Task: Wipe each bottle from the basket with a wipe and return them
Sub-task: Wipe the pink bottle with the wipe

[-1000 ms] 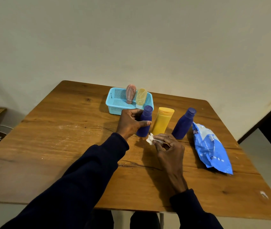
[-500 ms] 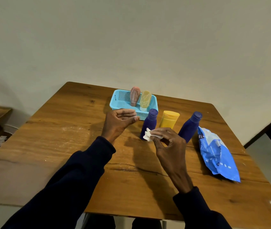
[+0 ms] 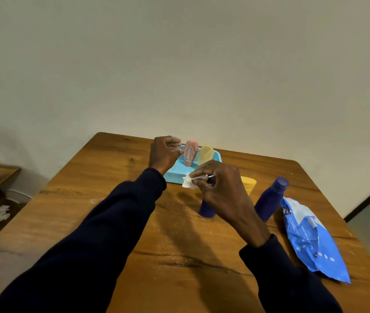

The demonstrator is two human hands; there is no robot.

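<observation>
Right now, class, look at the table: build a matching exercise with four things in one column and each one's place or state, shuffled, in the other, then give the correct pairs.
Things:
1. pink bottle
2. white wipe
3. blue wipes pack
4. blue bottle with its cap showing

Places or states:
A. lying flat near the table's right edge
B. standing in the blue basket
C. pinched in the right hand
D. standing on the table beside the pack

Pairs: 1-B, 2-C, 3-A, 4-D

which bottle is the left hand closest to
The pink bottle standing in the light blue plastic basket: the left hand is right beside it. The yellowish bottle stands farther right.
</observation>
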